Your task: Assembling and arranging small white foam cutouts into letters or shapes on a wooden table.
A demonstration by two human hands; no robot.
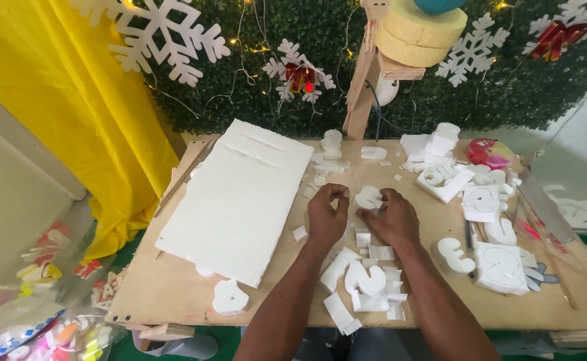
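Observation:
My left hand (327, 214) and my right hand (390, 217) meet over the middle of a wooden table (173, 287). Between them sits a small white foam cut-out (368, 197); the fingers of my right hand grip its right side. My left hand's fingertips are pinched together just left of it, and whether they touch it is unclear. A large white foam sheet (240, 197) lies flat to the left of my hands. Foam offcuts (367, 281) lie below my wrists.
More white foam shapes (484, 200) and scraps cover the table's right side, beside a pink round object (491, 152). A wooden post (364, 87) rises behind. Yellow cloth (73, 100) hangs at left; a green hedge wall with white snowflakes (166, 37) stands behind.

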